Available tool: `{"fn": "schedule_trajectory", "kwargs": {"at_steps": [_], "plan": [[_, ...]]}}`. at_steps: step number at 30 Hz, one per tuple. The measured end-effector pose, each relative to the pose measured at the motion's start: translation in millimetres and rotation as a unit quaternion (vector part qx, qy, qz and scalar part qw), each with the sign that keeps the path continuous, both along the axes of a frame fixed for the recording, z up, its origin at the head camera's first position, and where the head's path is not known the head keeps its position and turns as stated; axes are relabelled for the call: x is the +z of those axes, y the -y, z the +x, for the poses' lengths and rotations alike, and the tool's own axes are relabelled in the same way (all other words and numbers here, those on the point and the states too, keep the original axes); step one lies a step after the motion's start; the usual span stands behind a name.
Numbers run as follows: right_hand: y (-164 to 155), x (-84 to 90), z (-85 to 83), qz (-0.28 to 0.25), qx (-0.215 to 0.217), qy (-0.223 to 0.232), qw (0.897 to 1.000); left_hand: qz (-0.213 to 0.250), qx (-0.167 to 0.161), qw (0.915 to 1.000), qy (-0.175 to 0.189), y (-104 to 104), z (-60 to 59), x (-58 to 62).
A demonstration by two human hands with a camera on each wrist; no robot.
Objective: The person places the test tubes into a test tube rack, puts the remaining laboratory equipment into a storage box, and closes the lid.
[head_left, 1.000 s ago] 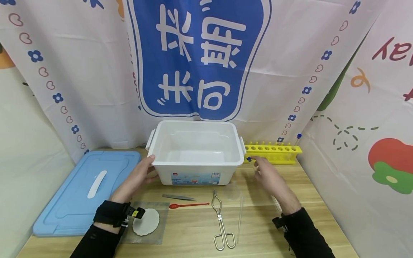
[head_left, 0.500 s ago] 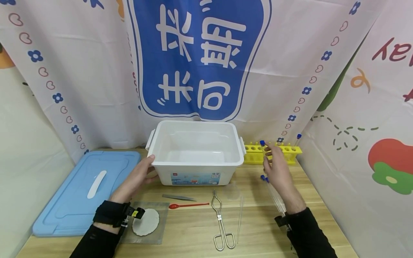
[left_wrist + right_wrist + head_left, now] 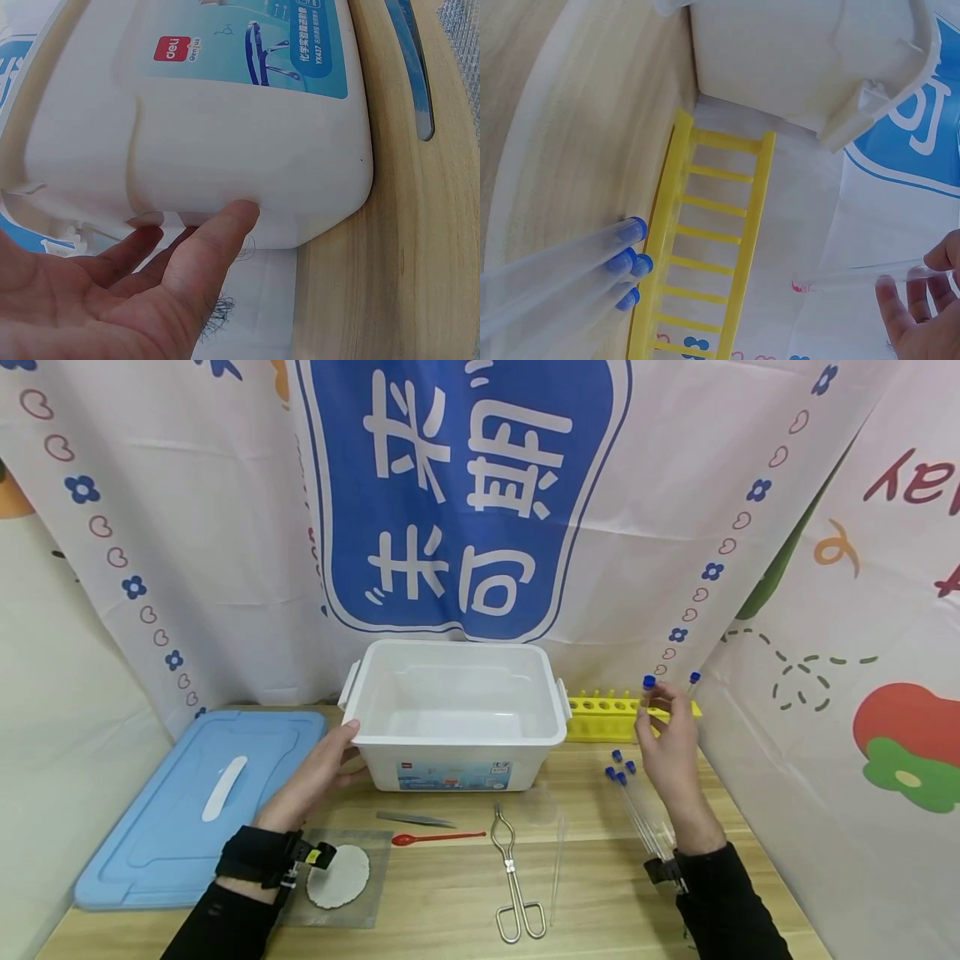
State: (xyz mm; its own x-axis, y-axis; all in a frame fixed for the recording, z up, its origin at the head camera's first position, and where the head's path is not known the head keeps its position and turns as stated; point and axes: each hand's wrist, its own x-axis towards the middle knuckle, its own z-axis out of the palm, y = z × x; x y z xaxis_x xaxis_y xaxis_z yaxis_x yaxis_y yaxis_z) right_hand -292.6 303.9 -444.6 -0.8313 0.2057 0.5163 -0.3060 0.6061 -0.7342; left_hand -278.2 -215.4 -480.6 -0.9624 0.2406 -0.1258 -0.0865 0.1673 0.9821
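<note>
Test tube held over the yellow rack

Test tube (image 3: 647,692), blue-capped, is pinched by the fingers (image 3: 660,697) of the right hand (image 3: 670,752) just above the yellow rack (image 3: 600,714) beside the white box (image 3: 453,714). Placement seems to be in hand; next, the tube's end would need aligning with a hole. The box corner is touched by the relaxed left hand (image 3: 318,772). Nearby, more tubes (image 3: 637,802), tongs (image 3: 513,868) and a red spoon (image 3: 435,838) are spread on the table (image 3: 450,893); nothing is seen blocking the rack.

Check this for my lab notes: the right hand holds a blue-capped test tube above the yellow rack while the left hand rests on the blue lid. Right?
Not quite. The left hand rests against the white bin, not the blue lid, as the head view shows. The right hand does hold the test tube above the yellow rack.
</note>
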Motion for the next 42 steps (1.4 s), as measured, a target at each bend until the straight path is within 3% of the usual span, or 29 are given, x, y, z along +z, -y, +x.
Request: {"fn": "schedule_trajectory", "kwargs": {"at_steps": [13,24,42], "plan": [[-15,7.6,-0.1,-0.091,-0.030,0.018,0.995,-0.007,0.002,1.0000,0.005,1,-1.4,0.5],[-27,0.4,-9.8,-0.128,-0.046,0.014,0.991,-0.010,0.003,0.9999,0.002,0,-0.3,1.8],[-38,-9.7,-12.8,-0.141,-0.057,0.021,0.988,-0.006,-0.005,0.9999,-0.012,2,1.1,-0.3]]}}
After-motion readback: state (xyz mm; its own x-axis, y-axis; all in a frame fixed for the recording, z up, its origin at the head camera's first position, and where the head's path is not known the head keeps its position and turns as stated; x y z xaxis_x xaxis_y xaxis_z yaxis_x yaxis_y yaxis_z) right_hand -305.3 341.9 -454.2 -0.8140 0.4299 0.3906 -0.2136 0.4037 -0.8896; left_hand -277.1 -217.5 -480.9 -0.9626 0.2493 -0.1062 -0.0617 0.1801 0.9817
